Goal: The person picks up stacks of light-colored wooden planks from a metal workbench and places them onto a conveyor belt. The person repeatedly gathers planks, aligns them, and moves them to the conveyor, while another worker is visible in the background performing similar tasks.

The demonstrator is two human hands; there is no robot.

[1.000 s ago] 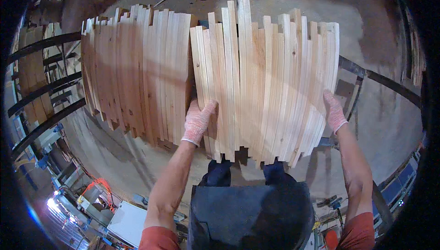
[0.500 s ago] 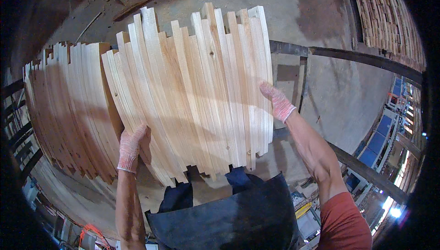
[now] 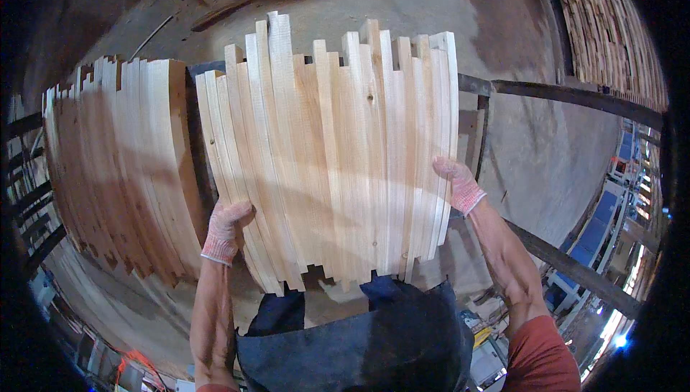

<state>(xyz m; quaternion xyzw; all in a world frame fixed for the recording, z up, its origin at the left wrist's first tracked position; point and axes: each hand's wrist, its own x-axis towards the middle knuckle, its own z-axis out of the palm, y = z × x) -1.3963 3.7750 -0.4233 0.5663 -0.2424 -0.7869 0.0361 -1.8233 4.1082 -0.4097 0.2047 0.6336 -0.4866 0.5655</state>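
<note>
A wide row of pale wooden strips (image 3: 330, 162) lies side by side between my two hands, their ends staggered at the far and near edges. My left hand (image 3: 228, 228), in a pinkish knit glove, grips the row's left edge near its lower end, thumb on top. At the right edge, my right hand (image 3: 460, 183) in a matching glove holds the outermost strips, thumb also on top. The fingers of both hands are partly hidden under the wood. To the left stands a second row of wooden strips (image 3: 122, 169), separated from the held row by a narrow dark gap.
Dark metal rails (image 3: 575, 97) of a frame run across beneath and beyond the wood. More stacked strips (image 3: 611, 32) sit at the far right. Blue-panelled machinery (image 3: 596, 226) lines the right side. A dark apron (image 3: 352, 342) covers my front. Scraps of wood (image 3: 223, 16) lie on the floor.
Both hands and the row of strips between them have shifted to the right and slightly nearer. The gap to the left row has widened, and the held row sits straighter.
</note>
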